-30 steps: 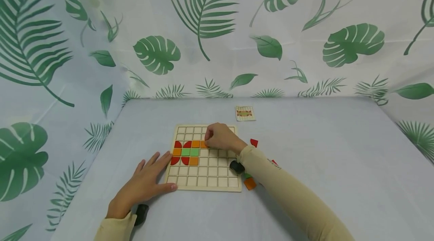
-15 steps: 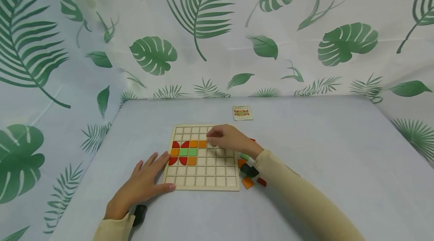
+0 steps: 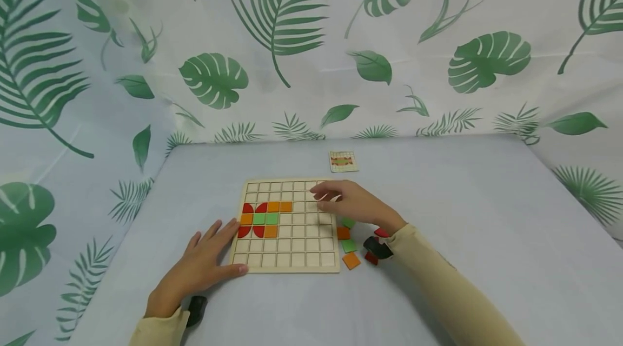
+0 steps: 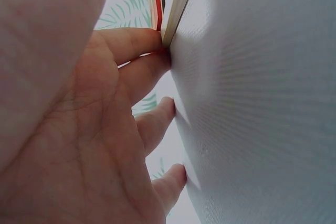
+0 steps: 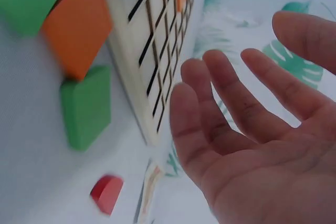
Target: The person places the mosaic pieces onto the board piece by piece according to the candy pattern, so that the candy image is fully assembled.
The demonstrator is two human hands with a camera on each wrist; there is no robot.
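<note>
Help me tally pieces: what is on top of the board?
On the board lie four red pieces, four orange pieces and two green pieces. In the head view, the right hand covers part of its far right area; that part cannot be seen there.

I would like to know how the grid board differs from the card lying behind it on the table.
Size: the grid board is much larger than the card. Pattern: the card has red shapes toward both sides, while on the board red pieces show only at the left. Contact: the left hand touches the board's left edge; no hand touches the card. Both are pale, roughly square and gridded, with red and green shapes.
</note>
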